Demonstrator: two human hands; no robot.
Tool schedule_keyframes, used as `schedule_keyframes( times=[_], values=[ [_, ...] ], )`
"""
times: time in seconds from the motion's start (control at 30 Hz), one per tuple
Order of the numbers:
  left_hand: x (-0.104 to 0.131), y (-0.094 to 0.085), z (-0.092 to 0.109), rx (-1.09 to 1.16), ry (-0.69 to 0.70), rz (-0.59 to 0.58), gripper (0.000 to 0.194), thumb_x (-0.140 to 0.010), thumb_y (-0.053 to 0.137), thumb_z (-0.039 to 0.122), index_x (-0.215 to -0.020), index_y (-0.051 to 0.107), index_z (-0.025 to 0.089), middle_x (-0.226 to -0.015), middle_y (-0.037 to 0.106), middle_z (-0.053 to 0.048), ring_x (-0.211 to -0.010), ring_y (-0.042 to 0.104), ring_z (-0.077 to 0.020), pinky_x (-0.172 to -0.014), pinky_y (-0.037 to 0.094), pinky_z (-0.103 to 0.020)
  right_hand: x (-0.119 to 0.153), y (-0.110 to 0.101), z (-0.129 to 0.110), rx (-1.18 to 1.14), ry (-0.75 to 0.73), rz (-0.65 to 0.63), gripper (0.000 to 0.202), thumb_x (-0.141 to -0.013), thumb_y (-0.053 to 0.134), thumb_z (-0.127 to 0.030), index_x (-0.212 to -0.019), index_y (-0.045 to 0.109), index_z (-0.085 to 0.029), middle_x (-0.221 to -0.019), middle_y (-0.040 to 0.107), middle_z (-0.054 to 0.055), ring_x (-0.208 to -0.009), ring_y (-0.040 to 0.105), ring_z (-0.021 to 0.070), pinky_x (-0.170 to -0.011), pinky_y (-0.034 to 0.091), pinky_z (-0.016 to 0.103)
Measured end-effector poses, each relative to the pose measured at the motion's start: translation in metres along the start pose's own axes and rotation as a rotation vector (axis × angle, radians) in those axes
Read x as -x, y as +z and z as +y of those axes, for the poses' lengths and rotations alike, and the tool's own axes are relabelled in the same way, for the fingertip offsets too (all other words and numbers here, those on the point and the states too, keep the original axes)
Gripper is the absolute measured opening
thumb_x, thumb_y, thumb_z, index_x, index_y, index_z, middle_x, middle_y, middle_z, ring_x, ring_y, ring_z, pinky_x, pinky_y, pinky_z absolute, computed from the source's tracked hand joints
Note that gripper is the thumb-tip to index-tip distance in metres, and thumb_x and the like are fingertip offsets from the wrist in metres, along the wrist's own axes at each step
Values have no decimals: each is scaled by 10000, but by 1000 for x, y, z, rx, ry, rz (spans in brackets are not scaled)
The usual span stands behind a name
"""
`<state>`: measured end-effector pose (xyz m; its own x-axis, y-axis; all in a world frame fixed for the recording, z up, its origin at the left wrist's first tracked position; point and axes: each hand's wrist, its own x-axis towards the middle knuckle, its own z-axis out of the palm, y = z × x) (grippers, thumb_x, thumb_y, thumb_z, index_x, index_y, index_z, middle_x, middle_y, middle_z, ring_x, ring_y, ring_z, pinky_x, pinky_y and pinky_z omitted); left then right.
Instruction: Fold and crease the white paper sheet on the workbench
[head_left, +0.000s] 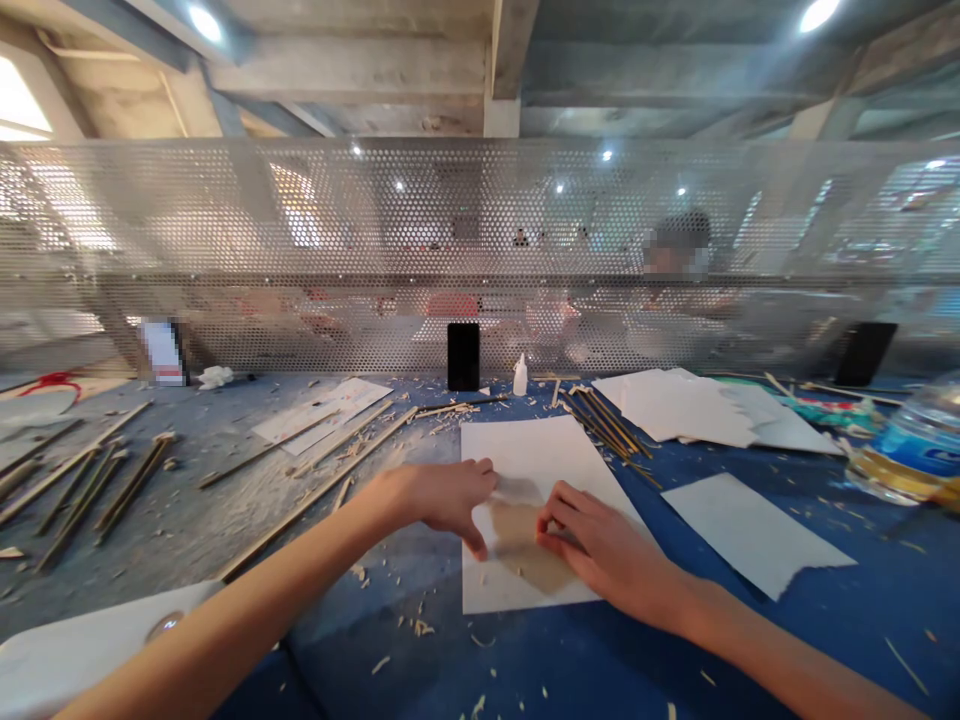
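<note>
A white sheet of paper lies on the blue table in front of me. My left hand is over the sheet's left edge, thumb and fingers spread apart, with nothing between them. Over the right part of the same sheet, my right hand has its thumb and fingertips pressed together; whatever they pinch, if anything, is too small to make out. A brownish shadow falls on the paper between both hands.
Thin sticks and shavings are scattered at the left. A black phone and a white glue bottle stand by the perforated screen. Paper sheets and a large plastic bottle are at the right.
</note>
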<state>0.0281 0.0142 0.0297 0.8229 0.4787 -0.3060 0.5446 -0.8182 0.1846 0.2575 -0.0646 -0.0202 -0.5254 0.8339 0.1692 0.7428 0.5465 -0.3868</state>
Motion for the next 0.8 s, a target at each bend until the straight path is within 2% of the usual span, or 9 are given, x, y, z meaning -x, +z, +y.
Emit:
schedule_keyframes(
  times=[0.23, 0.37, 0.43, 0.6, 0.7, 0.8],
  values=[
    [0, -2, 3, -32, -17, -24, 578, -698, 810, 354, -1163, 540, 141, -1207, 559, -146, -1124, 548, -298, -927, 460, -333, 0, -2, -1, -57, 34, 0, 119, -981, 489, -253, -927, 587, -215, -994, 557, 29, -918, 574, 183, -812, 457, 311],
    [0, -2, 2, 8, -15, -2, 577, -696, 803, 392, -1170, 538, 196, -1211, 571, -112, -1109, 557, -305, -915, 471, -365, 2, -3, -10, -109, 32, -73, 85, -961, 534, -271, -944, 602, -222, -1014, 564, 25, -942, 571, 188, -807, 462, 301],
    [0, -2, 1, 10, -4, 4, 577, -690, 803, 397, -1170, 540, 216, -1210, 578, -96, -1115, 554, -308, -919, 469, -374, 2, -3, -11, -84, 26, -55, 91, -963, 527, -268, -941, 600, -220, -1014, 566, 30, -936, 569, 193, -810, 462, 311],
    [-1, -1, 1, -44, -13, -17, 596, -695, 810, 394, -1166, 543, 143, -1194, 576, -140, -1115, 554, -299, -926, 464, -340, 1, -2, -8, -36, 27, 11, 122, -977, 486, -239, -911, 585, -213, -1000, 561, 37, -904, 577, 189, -791, 466, 307],
    [-1, -1, 1, -45, -20, -26, 609, -699, 810, 408, -1185, 529, 172, -1237, 558, -123, -1125, 553, -290, -927, 467, -333, 1, -1, -6, -59, 27, -7, 103, -969, 506, -240, -919, 594, -219, -989, 562, 26, -911, 581, 186, -804, 467, 300],
    [-1, -1, 2, -48, -10, -25, 585, -707, 806, 407, -1177, 529, 195, -1240, 558, -107, -1133, 550, -286, -937, 463, -337, 0, -1, -2, -41, 40, 54, 129, -972, 492, -242, -898, 593, -212, -976, 562, 30, -902, 582, 185, -807, 462, 306]
  ],
)
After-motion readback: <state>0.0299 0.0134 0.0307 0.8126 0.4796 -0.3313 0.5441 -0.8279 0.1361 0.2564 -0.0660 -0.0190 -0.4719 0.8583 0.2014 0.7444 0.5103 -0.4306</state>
